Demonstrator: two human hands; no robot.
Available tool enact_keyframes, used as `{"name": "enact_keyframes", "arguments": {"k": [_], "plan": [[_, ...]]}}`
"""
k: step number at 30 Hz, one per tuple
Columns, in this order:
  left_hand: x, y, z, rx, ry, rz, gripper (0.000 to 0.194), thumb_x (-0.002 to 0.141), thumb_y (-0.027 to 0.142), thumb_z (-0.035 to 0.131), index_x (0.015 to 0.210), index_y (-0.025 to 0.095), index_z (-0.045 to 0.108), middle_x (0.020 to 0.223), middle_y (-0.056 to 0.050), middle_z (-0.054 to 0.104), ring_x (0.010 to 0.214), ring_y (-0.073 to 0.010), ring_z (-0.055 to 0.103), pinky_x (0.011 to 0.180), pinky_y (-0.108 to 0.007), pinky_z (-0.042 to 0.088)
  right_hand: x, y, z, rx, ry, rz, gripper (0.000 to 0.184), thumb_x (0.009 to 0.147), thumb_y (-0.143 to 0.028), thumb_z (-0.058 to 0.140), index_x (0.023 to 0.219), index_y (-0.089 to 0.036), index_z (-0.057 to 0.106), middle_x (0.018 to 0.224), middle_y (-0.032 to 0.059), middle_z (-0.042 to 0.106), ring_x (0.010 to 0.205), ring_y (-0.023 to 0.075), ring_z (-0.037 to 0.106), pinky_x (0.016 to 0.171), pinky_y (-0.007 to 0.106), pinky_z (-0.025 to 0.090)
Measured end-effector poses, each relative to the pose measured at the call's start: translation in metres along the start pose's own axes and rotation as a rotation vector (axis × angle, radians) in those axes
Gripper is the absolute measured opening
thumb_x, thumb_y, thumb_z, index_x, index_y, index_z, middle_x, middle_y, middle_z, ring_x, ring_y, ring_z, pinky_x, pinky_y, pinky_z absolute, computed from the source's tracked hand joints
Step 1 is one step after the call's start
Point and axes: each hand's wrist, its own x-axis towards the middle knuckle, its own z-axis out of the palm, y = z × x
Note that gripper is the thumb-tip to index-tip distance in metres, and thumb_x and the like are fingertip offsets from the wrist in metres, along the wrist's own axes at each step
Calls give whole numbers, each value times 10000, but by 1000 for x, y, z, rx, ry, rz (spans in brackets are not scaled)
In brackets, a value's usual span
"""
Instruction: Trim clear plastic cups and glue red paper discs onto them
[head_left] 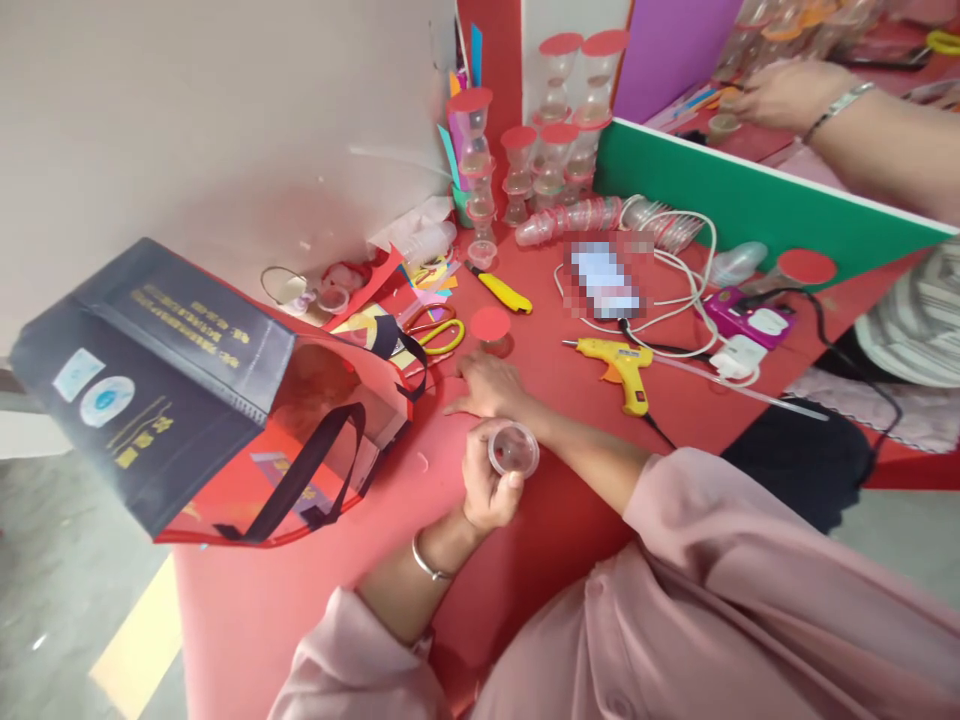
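My left hand [486, 485] is wrapped round a small clear plastic cup [514, 450], its round rim facing up toward me. Just beyond it, my right hand [486, 386] is low over the red table, palm down, fingers apart and nothing visible in them. Close to its fingers lie yellow-handled scissors [444, 338] and a piece topped with a red disc [490, 324]. To the right rests a yellow hot glue gun [621, 368]; a yellow utility knife [504, 290] lies farther back.
An open dark gift bag [161, 370] with black handles takes up the left. Hourglass-shaped cup stacks [555, 165] stand at the back, near a phone [602, 278], white cables and a purple power strip [750, 315]. Beyond a green divider [720, 195] is another person's arm [885, 140].
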Motion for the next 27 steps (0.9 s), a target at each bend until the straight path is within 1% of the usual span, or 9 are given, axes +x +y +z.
{"name": "enact_keyframes", "arguments": {"k": [2,5,9,14,18,21,24,26,27], "plan": [[1,1,0,-13,-20,14,490,957,546,573,1312,207,579,1109,-118,665,994,-276,647,909,-432,518,2,1,2,49,21,22,476,825,-597,802,1084,-214,689,1138,120,701,970,279,687,714,328,480],[3,2,0,-7,-34,18,477,970,525,570,1329,211,577,1081,-108,675,982,-270,657,918,-425,511,-2,3,3,106,87,2,376,852,-506,802,1076,-224,695,1117,90,696,984,255,674,735,321,474],[2,2,0,19,-36,3,496,967,567,561,1299,200,595,1063,-112,681,969,-276,666,919,-436,515,-7,4,3,191,183,-54,269,863,-376,802,1067,-230,706,1122,66,701,1024,224,661,785,307,466],[2,1,1,13,-32,-36,523,961,599,548,1295,199,599,1054,-113,688,947,-275,669,901,-440,529,-1,7,13,519,91,28,173,871,-354,772,958,-232,685,869,-23,739,790,149,664,682,252,436],[2,0,1,2,-32,-18,494,969,570,549,1294,203,603,1084,-118,684,952,-268,667,883,-426,534,-2,13,13,734,62,-3,166,884,-343,729,948,-204,662,795,-27,710,715,134,641,656,237,455],[1,0,0,-2,-13,-39,499,961,598,552,1256,201,623,1066,-115,679,925,-260,661,852,-417,539,-21,26,-1,781,98,-22,165,918,-333,669,1017,-200,672,843,-6,730,763,152,674,715,260,507],[2,4,2,-66,-12,-72,499,951,619,566,1219,202,626,1087,-119,678,969,-268,663,880,-431,541,-55,44,-16,669,151,62,160,961,-305,606,1063,-216,691,959,21,774,888,182,725,809,298,540],[7,6,5,-179,-52,-148,504,947,635,567,1200,202,619,1148,-135,676,1019,-280,670,914,-457,547,-79,56,-22,576,152,129,155,973,-285,590,1066,-231,702,975,21,791,861,185,737,807,309,553],[10,7,8,-253,-80,-223,502,949,645,558,1172,200,623,1175,-142,676,1038,-284,675,927,-467,552,-89,60,-23,545,128,147,162,980,-249,569,1062,-230,707,986,28,798,868,190,745,807,312,560]]}}
